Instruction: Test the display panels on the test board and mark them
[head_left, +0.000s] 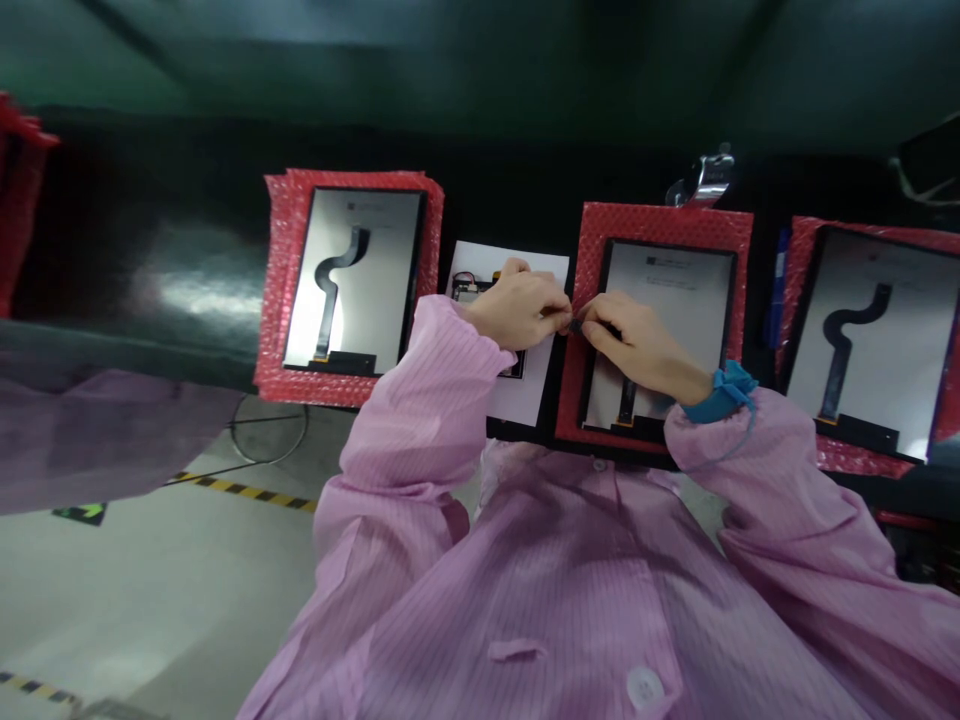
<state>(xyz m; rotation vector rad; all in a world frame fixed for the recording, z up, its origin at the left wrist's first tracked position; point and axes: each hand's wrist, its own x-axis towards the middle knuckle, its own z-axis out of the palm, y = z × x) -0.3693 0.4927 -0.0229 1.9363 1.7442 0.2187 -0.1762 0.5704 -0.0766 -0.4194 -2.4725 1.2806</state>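
My left hand [517, 308] and my right hand [643, 342] meet with closed fingertips at a small dark piece [576, 326]. It may be the end of a flex cable, but the fingers hide most of it. Beneath my right hand lies a display panel [694, 300], back side up, on red bubble wrap [664, 222]. From its lower edge a black flex cable [625, 402] runs up under that hand. My left hand is over a white tray or sheet [517, 402] holding electronic parts with thin wires [466, 281], largely covered by the hand.
Another display panel [375, 290] with a curved black cable rests on bubble wrap to the left; a similar panel [877, 330] lies at the right. Beside it is a blue pen [777, 290]. A shiny metal object [709, 180] stands behind. A purple sleeve [112, 435] shows far left.
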